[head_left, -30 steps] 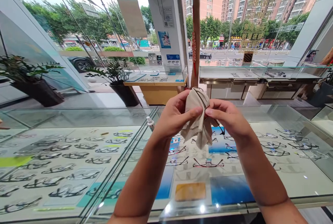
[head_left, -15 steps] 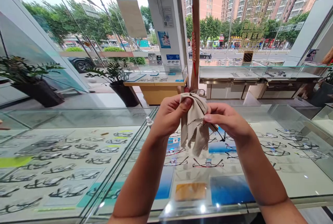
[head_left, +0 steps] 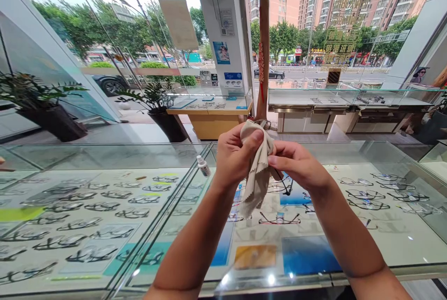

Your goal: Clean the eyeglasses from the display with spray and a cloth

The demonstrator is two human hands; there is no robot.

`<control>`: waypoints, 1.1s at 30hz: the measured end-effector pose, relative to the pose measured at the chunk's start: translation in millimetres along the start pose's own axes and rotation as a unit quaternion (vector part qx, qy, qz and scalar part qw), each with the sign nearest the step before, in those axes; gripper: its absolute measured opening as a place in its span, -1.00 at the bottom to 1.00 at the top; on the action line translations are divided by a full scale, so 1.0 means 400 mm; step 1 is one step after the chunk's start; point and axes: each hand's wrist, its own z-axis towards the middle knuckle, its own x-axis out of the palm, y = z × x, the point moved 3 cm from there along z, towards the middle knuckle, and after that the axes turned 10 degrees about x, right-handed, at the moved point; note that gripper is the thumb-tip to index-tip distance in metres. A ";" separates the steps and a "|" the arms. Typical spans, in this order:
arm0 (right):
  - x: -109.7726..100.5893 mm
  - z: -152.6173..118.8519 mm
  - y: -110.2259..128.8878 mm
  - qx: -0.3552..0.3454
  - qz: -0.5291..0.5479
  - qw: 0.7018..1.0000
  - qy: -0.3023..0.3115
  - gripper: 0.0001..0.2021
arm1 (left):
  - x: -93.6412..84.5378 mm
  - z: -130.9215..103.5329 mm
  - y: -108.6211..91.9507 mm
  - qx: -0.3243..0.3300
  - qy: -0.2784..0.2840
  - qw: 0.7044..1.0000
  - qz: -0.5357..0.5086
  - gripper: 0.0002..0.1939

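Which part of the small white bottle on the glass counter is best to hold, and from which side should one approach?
I would grip the bottle by its body, below the narrower cap, coming from the right, where the left hand is nearest. It seems to stand upright, so its opposite sides could be pinched.

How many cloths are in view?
1: the beige zigzag-edged cloth, gripped in the left hand, with the right hand at its right side, above the glass display case. Another behind the hands would be hidden.
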 end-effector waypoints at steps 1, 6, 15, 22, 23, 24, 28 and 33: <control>0.002 0.000 0.000 0.000 -0.003 1.000 -0.003 -0.61 | 0.000 0.000 -0.001 0.000 -0.010 1.000 0.004 -0.40; 0.003 -0.006 0.023 -0.037 -0.019 0.998 -0.055 -0.55 | -0.016 0.008 0.020 -0.034 -0.002 0.999 -0.034 -0.39; -0.013 -0.002 0.017 -0.052 -0.013 0.995 -0.079 -0.57 | -0.010 0.013 0.024 -0.061 0.096 0.987 -0.112 -0.57; 0.015 0.008 0.010 -0.052 -0.037 0.997 -0.047 -0.55 | 0.004 0.000 0.020 -0.041 -0.041 0.997 -0.053 -0.39; 0.013 0.009 0.010 -0.055 -0.042 0.996 -0.057 -0.56 | 0.003 0.002 0.024 -0.044 -0.048 0.996 -0.055 -0.38; 0.010 0.009 0.010 -0.061 -0.048 0.995 -0.069 -0.57 | 0.001 0.004 0.029 -0.047 -0.051 0.996 -0.059 -0.39; -0.017 0.005 0.015 -0.099 -0.059 0.985 -0.128 -0.62 | -0.013 0.017 0.056 -0.047 -0.086 0.992 -0.084 -0.47; -0.053 -0.009 0.038 -0.135 -0.070 0.970 -0.191 -0.71 | -0.046 0.036 0.059 -0.034 -0.120 0.989 -0.078 -0.56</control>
